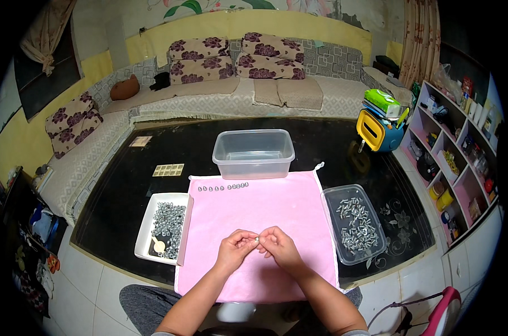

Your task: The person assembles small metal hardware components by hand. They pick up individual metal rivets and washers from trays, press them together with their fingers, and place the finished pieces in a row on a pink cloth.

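Over the middle of a pink cloth (287, 207), my left hand (238, 246) and my right hand (277, 246) meet with fingertips pinched together. Between them shows a tiny silvery metal fastener (257, 239), mostly hidden by the fingers, so I cannot tell whether it is one piece or two. Left of the cloth, a white tray (142, 238) holds many loose metal nuts (170, 218) and a small cream scoop (158, 245). To the right, many short bolts (359, 227) lie in a shallow clear plastic tray (352, 261). A row of small fasteners (223, 187) stands along the cloth's far left part.
An open clear plastic bin (254, 168) stands at the cloth's far edge on the black glossy table (321, 145). A card of square stickers (168, 169) lies to its left. At the back right is a blue and yellow container (380, 131), with a shelf unit (450, 151) beyond.
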Available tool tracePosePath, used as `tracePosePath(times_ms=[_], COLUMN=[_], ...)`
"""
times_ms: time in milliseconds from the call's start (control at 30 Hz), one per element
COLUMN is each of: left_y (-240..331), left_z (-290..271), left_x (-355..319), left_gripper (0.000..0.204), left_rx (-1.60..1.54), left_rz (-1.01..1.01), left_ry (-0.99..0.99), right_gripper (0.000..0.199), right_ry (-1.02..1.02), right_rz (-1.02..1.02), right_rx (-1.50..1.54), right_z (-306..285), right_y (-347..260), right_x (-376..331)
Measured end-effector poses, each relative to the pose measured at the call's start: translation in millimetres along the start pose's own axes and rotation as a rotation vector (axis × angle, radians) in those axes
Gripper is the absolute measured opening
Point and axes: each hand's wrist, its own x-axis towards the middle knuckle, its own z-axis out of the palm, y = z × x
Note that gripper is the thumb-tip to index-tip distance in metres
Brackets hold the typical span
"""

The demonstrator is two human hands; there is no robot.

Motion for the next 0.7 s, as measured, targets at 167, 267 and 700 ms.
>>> tracePosePath(times_ms=[167, 267, 700], left_y=[0.5, -1.5, -3.6], left_z=[1.2, -0.9, -0.9], left_x=[-0.6, 0.3, 0.3], left_gripper=[0.012, 0.012, 0.011], left_rx=[0.090, -0.033, 0.035], left_rz=[0.005, -0.025, -0.011], left_ry=[-0.001, 0.005, 0.002], right_gripper=[0.020, 0.020, 0.019], right_ry=[-0.032, 0.033, -0.074], right_rz=[0.072, 0.016, 0.036], right_rx=[0.010, 0.012, 0.061], right_z=[-5.9, 2.8, -6.9], right_y=[4.3, -3.3, 7.1], right_x=[2.7, 0.2, 2.5])
